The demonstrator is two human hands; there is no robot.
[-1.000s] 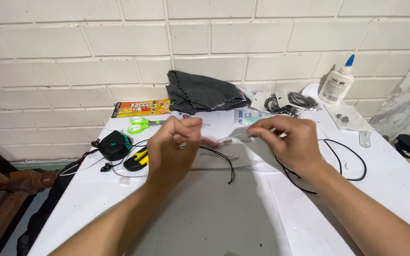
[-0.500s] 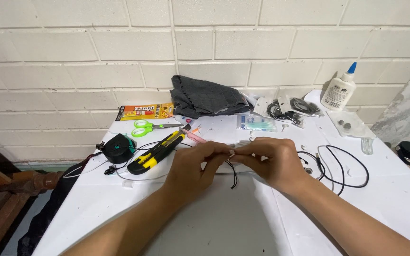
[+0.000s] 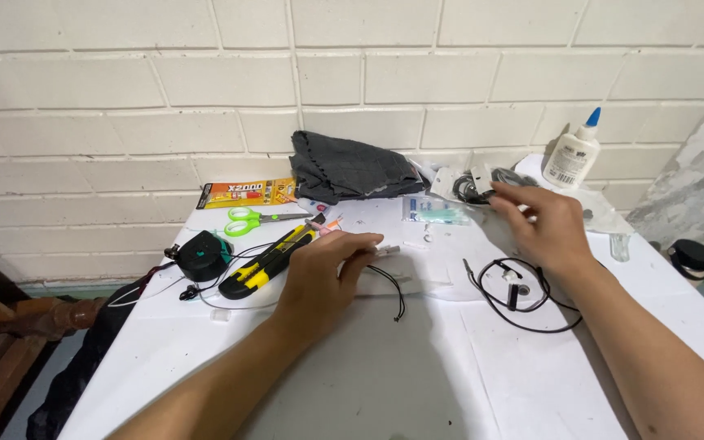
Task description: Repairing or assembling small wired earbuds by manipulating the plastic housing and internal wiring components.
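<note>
Hands split over a cluttered counter (image 3: pixel 385 383).
Left hand (image 3: pixel 319 273) pinches a short black wire (image 3: pixel 391 285); right hand (image 3: pixel 543 228), fingers loose and empty, hovers above a coiled cable (image 3: pixel 523 297).

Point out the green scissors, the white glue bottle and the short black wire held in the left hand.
green scissors (image 3: pixel 245 220): head view, on the green handle loops.
white glue bottle (image 3: pixel 572 159): head view, on the bottle's white body.
short black wire (image 3: pixel 394 287): head view, on the loose curve right of the left hand (image 3: pixel 323 273).
</note>
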